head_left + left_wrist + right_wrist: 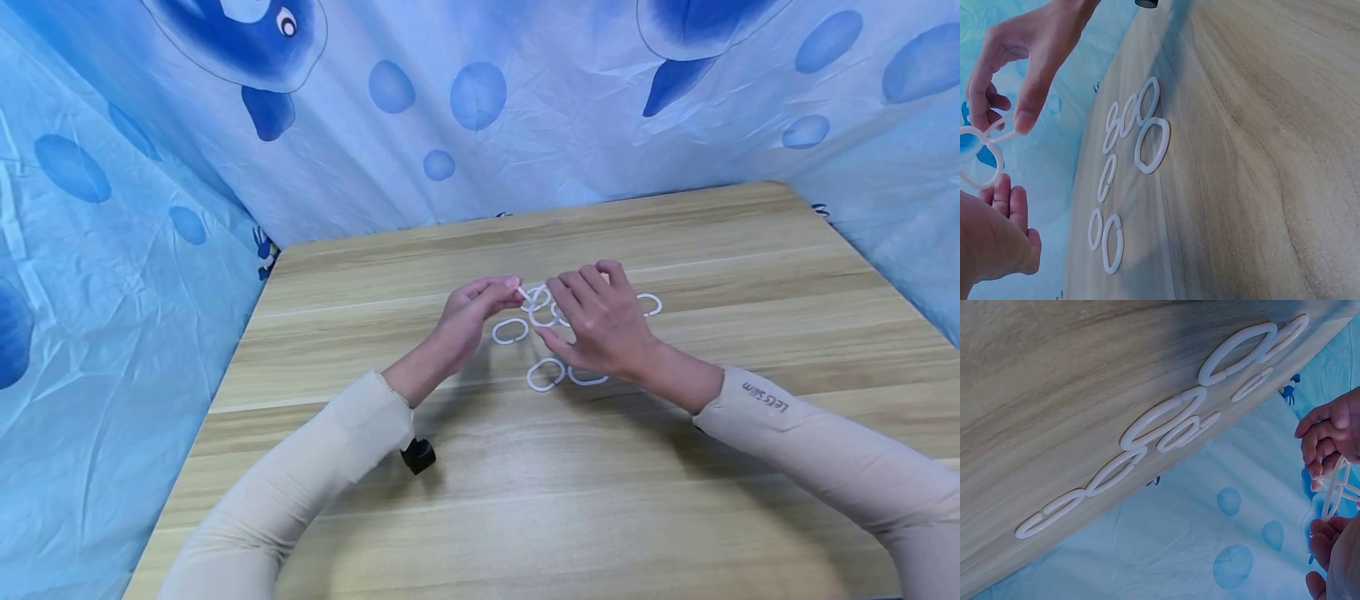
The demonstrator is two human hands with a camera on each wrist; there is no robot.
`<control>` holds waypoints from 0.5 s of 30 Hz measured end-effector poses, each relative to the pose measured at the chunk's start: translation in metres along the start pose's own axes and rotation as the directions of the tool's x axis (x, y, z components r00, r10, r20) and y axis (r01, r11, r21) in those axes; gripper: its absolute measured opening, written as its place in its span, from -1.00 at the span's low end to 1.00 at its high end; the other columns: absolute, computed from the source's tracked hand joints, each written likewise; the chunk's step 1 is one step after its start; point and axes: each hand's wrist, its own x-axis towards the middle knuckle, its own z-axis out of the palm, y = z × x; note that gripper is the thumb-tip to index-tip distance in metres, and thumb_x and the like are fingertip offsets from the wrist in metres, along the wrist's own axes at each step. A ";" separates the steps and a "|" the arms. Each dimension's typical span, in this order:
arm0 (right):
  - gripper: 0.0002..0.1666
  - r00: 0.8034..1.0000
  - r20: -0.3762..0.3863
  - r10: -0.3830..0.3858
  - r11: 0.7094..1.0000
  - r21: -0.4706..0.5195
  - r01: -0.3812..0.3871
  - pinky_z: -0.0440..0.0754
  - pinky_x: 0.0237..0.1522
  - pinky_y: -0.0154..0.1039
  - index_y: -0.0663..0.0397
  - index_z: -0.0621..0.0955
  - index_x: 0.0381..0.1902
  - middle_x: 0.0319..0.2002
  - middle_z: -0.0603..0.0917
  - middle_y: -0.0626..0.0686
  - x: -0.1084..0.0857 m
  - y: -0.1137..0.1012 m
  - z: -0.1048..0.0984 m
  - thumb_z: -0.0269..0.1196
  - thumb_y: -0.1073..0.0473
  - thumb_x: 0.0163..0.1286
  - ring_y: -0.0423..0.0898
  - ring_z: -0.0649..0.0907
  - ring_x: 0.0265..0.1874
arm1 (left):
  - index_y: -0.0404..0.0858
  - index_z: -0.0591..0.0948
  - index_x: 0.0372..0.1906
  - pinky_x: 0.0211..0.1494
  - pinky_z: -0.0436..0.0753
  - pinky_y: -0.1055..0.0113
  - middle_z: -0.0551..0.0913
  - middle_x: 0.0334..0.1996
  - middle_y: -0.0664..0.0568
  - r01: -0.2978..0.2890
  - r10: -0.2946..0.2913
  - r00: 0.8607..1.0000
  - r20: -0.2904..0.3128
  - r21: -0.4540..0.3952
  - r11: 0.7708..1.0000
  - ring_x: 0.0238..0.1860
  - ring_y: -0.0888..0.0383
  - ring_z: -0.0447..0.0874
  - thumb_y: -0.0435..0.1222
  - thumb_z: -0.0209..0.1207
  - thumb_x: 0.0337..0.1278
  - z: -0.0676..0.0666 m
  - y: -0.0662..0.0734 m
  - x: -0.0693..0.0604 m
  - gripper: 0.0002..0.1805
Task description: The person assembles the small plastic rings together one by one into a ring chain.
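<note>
My left hand [468,317] pinches a white plastic C-shaped link [524,292] between thumb and fingertips, above the table. Facing it, my right hand [596,321] holds another white link [543,317] between its thumb and fingers. The two held links cross each other between the hands; in the left wrist view the held rings [1000,169] meet near the fingertips. Whether they are hooked together I cannot tell. Loose oval links lie below the hands, among them one link [510,331] near the left hand and another link [546,375] nearer me.
Several more white links [1163,419] lie spread on the wood-grain table [525,500], some partly behind the right hand in the head view. A black device [418,456] shows by the left sleeve. A blue patterned curtain [420,192] hangs along the table's far edge.
</note>
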 end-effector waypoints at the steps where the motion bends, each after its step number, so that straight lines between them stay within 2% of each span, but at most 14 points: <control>1: -0.37 1.000 0.003 0.002 1.000 -0.005 -0.002 0.42 -0.14 0.11 0.34 0.57 -0.13 -0.28 0.61 0.22 0.000 0.000 0.000 0.26 -0.16 0.14 0.17 0.54 -0.34 | -0.34 0.63 -0.09 0.30 0.41 0.22 0.67 -0.27 -0.02 0.004 -0.004 1.000 0.001 -0.008 1.000 0.12 -0.26 0.51 -0.20 0.18 0.26 0.000 0.000 0.000 -0.72; 5: -0.35 1.000 0.025 0.005 1.000 -0.013 -0.004 0.42 -0.16 0.09 0.33 0.57 -0.14 -0.28 0.61 0.21 0.001 -0.001 0.001 0.28 -0.17 0.11 0.16 0.53 -0.34 | -0.32 0.63 -0.12 0.30 0.40 0.20 0.66 -0.23 -0.11 0.016 -0.016 1.000 -0.003 -0.015 1.000 0.10 -0.23 0.52 -0.20 0.17 0.27 -0.001 -0.001 0.000 -0.74; 9: -0.35 0.999 0.040 0.017 1.000 -0.012 -0.017 0.42 -0.16 0.07 0.32 0.58 -0.14 -0.28 0.61 0.20 0.002 -0.002 0.002 0.26 -0.19 0.11 0.15 0.52 -0.33 | -0.33 0.63 -0.08 0.33 0.36 0.15 0.65 -0.13 -0.22 0.025 -0.025 1.000 -0.001 0.046 0.999 0.03 -0.08 0.60 -0.17 0.20 0.23 0.001 -0.004 -0.001 -0.69; 12: -0.36 0.999 0.036 0.030 1.000 -0.006 -0.030 0.43 -0.15 0.07 0.31 0.58 -0.16 -0.28 0.62 0.19 0.004 -0.002 0.003 0.24 -0.20 0.13 0.14 0.52 -0.33 | -0.31 0.62 -0.03 0.30 0.38 0.18 0.66 -0.12 -0.14 0.028 -0.029 1.000 0.009 0.117 0.993 0.00 0.02 0.61 -0.16 0.22 0.20 0.005 -0.005 -0.003 -0.65; 15: -0.39 0.999 0.014 0.034 0.999 0.006 -0.034 0.42 -0.15 0.09 0.31 0.58 -0.18 -0.30 0.62 0.19 0.006 -0.002 0.004 0.23 -0.18 0.14 0.15 0.53 -0.34 | -0.32 0.61 0.00 0.23 0.44 0.23 0.66 -0.13 -0.03 0.019 -0.023 0.999 0.022 0.145 0.989 -0.03 0.09 0.59 -0.17 0.24 0.19 0.008 -0.006 -0.004 -0.64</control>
